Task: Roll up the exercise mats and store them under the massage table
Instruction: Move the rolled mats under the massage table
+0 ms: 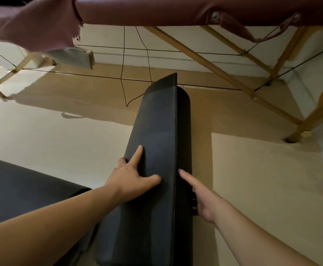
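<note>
Rolled black mat flat on the floor, far end reaching in under the massage table at its near edge, between the wooden legs. Left hand spread on the roll's top, fingers straight, pressing. Right hand against the roll's right side, forefinger straight along it, other fingers hidden, grip unclear. Second mat at the floor's near left.

The rolled mat lies on the floor in the middle, running away from the person, its far end just under the near edge of the massage table, which spans the back. The left hand rests on the roll's left side and the right hand touches its right. A second mat lies on the floor to the left, beneath the left forearm.
</note>
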A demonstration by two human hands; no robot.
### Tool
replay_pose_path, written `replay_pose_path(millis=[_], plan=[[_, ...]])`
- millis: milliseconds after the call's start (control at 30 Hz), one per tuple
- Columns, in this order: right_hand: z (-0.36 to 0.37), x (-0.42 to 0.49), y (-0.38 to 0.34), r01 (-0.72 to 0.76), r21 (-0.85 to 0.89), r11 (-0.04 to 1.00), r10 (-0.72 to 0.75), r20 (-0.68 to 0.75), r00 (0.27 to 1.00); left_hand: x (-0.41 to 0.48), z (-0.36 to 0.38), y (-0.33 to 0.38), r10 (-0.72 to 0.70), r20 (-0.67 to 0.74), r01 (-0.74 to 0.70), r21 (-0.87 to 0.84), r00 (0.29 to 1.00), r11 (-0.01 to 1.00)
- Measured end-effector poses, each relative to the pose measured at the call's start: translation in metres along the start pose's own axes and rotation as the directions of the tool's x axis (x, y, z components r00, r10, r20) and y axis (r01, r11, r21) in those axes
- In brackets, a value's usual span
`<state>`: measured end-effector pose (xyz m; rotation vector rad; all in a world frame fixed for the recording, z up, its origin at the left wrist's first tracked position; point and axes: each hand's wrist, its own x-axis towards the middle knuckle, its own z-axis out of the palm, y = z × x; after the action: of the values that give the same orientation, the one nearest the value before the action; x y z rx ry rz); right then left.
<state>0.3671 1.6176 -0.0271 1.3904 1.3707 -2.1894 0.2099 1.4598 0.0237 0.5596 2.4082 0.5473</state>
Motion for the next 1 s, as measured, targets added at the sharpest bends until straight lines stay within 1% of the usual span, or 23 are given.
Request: replay_pose_path(millis=[67, 100, 167, 200, 267, 333, 367, 400, 433, 500, 533, 567, 600, 700, 733, 767, 800, 833, 867, 900, 933, 967, 1000], plan=[[0.001, -0.008, -0.009, 0.022, -0.005, 1.000, -0.022, -0.020, 1.000, 0.002, -0.002, -0.001, 0.014, 0.011, -0.013, -0.137, 1.000, 0.991], [-0.003, -0.014, -0.016, 0.040, -0.030, 0.999, -0.040, -0.024, 0.999, 0.002, -0.002, 0.000, 0.043, 0.013, -0.039, -0.240, 0.999, 0.970], [-0.020, -0.028, -0.034, 0.091, -0.122, 0.988, -0.099, -0.067, 0.993, -0.001, 0.000, 0.005, 0.085, 0.065, -0.048, -0.447, 0.994, 0.893], [-0.030, -0.039, -0.045, 0.106, -0.184, 0.977, -0.125, -0.095, 0.988, -0.003, 0.005, 0.008, 0.095, 0.117, -0.023, -0.508, 0.989, 0.861], [-0.048, -0.062, -0.066, 0.109, -0.308, 0.945, -0.156, -0.132, 0.979, -0.005, 0.017, 0.012, 0.113, 0.239, 0.039, -0.552, 0.964, 0.833], [-0.063, -0.082, -0.079, 0.084, -0.388, 0.918, -0.165, -0.179, 0.970, -0.004, 0.030, 0.016, 0.139, 0.370, 0.086, -0.531, 0.918, 0.843], [-0.069, -0.089, -0.082, 0.060, -0.437, 0.898, -0.161, -0.199, 0.967, -0.002, 0.035, 0.019, 0.146, 0.411, 0.096, -0.513, 0.900, 0.853], [-0.072, -0.094, -0.082, 0.033, -0.496, 0.868, -0.155, -0.208, 0.966, 0.003, 0.038, 0.020, 0.151, 0.416, 0.090, -0.506, 0.897, 0.858], [-0.072, -0.097, -0.081, 0.015, -0.546, 0.837, -0.153, -0.208, 0.966, 0.006, 0.039, 0.022, 0.139, 0.381, 0.076, -0.498, 0.914, 0.864], [-0.069, -0.093, -0.074, 0.040, -0.575, 0.817, -0.192, -0.207, 0.959, 0.012, 0.036, 0.023, 0.089, 0.214, 0.039, -0.530, 0.973, 0.847], [-0.065, -0.089, -0.070, 0.066, -0.574, 0.816, -0.226, -0.211, 0.951, 0.017, 0.033, 0.020, 0.077, 0.120, 0.000, -0.542, 0.990, 0.840], [-0.061, -0.085, -0.068, 0.097, -0.571, 0.815, -0.265, -0.219, 0.939, 0.020, 0.028, 0.019, 0.071, 0.069, -0.023, -0.537, 0.995, 0.843], [-0.059, -0.080, -0.066, 0.127, -0.556, 0.822, -0.300, -0.233, 0.925, 0.021, 0.023, 0.018, 0.069, 0.047, -0.033, -0.537, 0.997, 0.843], [-0.056, -0.071, -0.063, 0.176, -0.426, 0.887, -0.312, -0.272, 0.910, 0.010, 0.006, 0.026, 0.060, 0.118, 0.023, -0.598, 0.991, 0.801], [-0.056, -0.069, -0.061, 0.183, -0.377, 0.908, -0.295, -0.265, 0.918, 0.003, 0.002, 0.031, 0.068, 0.131, 0.023, -0.588, 0.989, 0.808], [-0.056, -0.065, -0.055, 0.180, -0.299, 0.937, -0.259, -0.250, 0.933, -0.003, -0.001, 0.037, 0.092, 0.147, 0.001, -0.537, 0.985, 0.844], [-0.054, -0.062, -0.049, 0.168, -0.193, 0.967, -0.211, -0.229, 0.950, -0.007, 0.000, 0.043, 0.120, 0.176, -0.032, -0.436, 0.977, 0.899], [-0.050, -0.060, -0.042, 0.159, -0.086, 0.984, -0.174, -0.212, 0.962, -0.010, 0.004, 0.049, 0.127, 0.210, -0.064, -0.283, 0.969, 0.957], [-0.047, -0.056, -0.037, 0.163, -0.011, 0.987, -0.162, -0.193, 0.968, -0.014, 0.011, 0.058, 0.114, 0.234, -0.090, -0.110, 0.966, 0.990], [-0.045, -0.052, -0.033, 0.185, 0.033, 0.982, -0.176, -0.187, 0.967, -0.016, 0.019, 0.065, 0.095, 0.241, -0.105, 0.028, 0.966, 0.994], [-0.044, -0.049, -0.033, 0.207, 0.058, 0.977, -0.193, -0.192, 0.962, -0.017, 0.027, 0.069, 0.090, 0.234, -0.114, 0.091, 0.968, 0.989], [-0.043, -0.049, -0.036, 0.218, 0.068, 0.973, -0.201, -0.201, 0.959, -0.015, 0.032, 0.071, 0.093, 0.233, -0.115, 0.084, 0.968, 0.990], [-0.043, -0.054, -0.040, 0.223, 0.071, 0.972, -0.204, -0.206, 0.957, -0.013, 0.034, 0.073, 0.111, 0.243, -0.120, 0.021, 0.964, 0.993]])
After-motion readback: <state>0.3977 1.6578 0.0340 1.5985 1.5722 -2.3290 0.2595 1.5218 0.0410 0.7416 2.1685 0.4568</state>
